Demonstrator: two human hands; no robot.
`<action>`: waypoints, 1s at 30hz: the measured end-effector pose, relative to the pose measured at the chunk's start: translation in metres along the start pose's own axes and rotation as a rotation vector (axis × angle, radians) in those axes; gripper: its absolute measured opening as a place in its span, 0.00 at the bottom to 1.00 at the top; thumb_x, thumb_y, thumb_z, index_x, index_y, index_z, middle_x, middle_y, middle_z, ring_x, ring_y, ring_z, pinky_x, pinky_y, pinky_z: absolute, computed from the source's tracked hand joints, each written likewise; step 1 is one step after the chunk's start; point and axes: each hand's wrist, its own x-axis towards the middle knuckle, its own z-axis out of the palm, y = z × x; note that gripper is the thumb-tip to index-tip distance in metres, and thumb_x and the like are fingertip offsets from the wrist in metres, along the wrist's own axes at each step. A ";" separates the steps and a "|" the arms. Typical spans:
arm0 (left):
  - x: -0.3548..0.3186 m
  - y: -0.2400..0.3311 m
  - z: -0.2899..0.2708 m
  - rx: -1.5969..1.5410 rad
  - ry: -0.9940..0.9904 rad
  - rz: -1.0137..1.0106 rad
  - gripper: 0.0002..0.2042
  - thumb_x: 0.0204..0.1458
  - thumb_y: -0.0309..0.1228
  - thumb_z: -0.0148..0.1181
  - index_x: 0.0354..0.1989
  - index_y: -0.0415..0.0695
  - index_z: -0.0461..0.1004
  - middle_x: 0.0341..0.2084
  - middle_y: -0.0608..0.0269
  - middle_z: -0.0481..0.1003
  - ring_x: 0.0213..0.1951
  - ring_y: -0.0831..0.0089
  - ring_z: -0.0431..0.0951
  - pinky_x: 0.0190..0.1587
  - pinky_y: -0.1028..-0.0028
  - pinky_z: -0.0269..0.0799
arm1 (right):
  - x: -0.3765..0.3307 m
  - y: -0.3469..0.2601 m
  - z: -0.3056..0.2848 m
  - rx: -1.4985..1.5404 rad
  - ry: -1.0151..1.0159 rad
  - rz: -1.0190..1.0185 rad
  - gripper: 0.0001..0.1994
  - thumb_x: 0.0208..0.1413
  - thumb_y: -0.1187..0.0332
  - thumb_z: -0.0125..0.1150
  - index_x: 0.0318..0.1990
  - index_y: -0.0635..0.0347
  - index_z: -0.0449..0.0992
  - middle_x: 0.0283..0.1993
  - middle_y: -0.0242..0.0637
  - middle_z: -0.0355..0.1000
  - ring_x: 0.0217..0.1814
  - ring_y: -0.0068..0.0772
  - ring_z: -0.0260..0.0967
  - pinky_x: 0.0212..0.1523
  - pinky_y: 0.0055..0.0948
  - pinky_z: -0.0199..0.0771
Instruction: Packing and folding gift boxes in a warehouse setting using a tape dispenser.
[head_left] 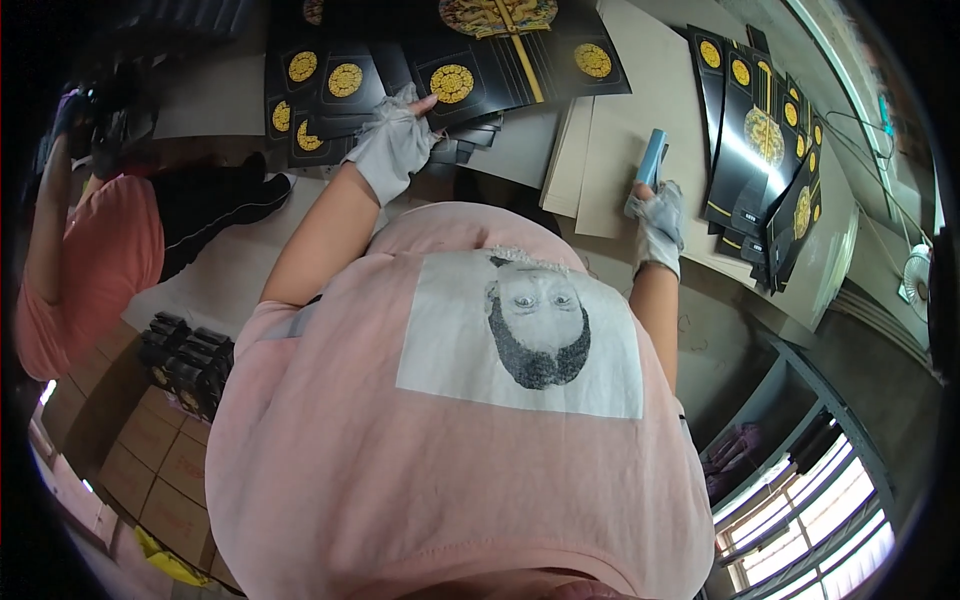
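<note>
My left hand (396,146), in a whitish glove with the thumb tip bare, pinches the near edge of a black printed cardboard sheet (490,70). Gold round medallions and a gold stripe decorate that sheet. Its far part runs out of the top of the view. Beneath and left of it lie more black sheets (335,105) with the same medallions. My right hand (657,222), gloved too, is closed around a light blue bar-shaped tool (653,156) that points away from me. Its exact kind does not show. Under this hand lies a pale board on the table.
Overlapping black and gold sheets (765,150) are piled at the table's right. Pale boards (610,130) lie in the middle. A co-worker in a pink shirt (110,230) is at the left, with stacked cartons (165,470) below. A small white fan (915,275) stands far right.
</note>
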 end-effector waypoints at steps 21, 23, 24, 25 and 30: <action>0.019 -0.007 0.016 0.056 -0.047 0.028 0.17 0.54 0.30 0.51 0.51 0.36 0.64 0.44 0.52 0.72 0.46 0.63 0.74 0.50 0.66 0.71 | -0.074 -0.121 0.070 0.609 -0.724 -0.501 0.19 0.41 0.64 0.58 0.42 0.62 0.68 0.34 0.32 0.66 0.34 0.25 0.63 0.35 0.21 0.64; 0.016 -0.008 0.025 0.002 -0.046 0.053 0.18 0.53 0.31 0.52 0.51 0.37 0.64 0.44 0.53 0.72 0.45 0.63 0.74 0.49 0.64 0.71 | -0.076 -0.126 0.074 0.636 -0.724 -0.491 0.18 0.42 0.62 0.60 0.40 0.62 0.68 0.33 0.32 0.65 0.34 0.24 0.62 0.34 0.21 0.63; 0.016 -0.008 0.026 0.000 -0.046 0.056 0.18 0.53 0.31 0.52 0.51 0.37 0.64 0.44 0.53 0.72 0.45 0.63 0.74 0.49 0.64 0.71 | -0.076 -0.128 0.074 0.665 -0.722 -0.480 0.18 0.43 0.60 0.61 0.39 0.62 0.68 0.32 0.31 0.65 0.33 0.23 0.62 0.34 0.21 0.63; 0.017 -0.007 0.027 0.004 -0.028 0.052 0.17 0.53 0.31 0.53 0.50 0.37 0.64 0.43 0.54 0.73 0.45 0.63 0.74 0.49 0.64 0.71 | -0.073 -0.127 0.077 0.662 -0.723 -0.482 0.18 0.43 0.60 0.61 0.39 0.62 0.68 0.32 0.31 0.65 0.33 0.23 0.62 0.34 0.21 0.63; 0.019 -0.010 0.026 -0.013 0.007 0.042 0.17 0.52 0.32 0.55 0.49 0.39 0.66 0.42 0.55 0.73 0.43 0.63 0.75 0.47 0.64 0.71 | -0.072 -0.126 0.086 0.723 -0.737 -0.531 0.23 0.45 0.54 0.65 0.40 0.63 0.69 0.30 0.28 0.66 0.31 0.22 0.61 0.32 0.20 0.62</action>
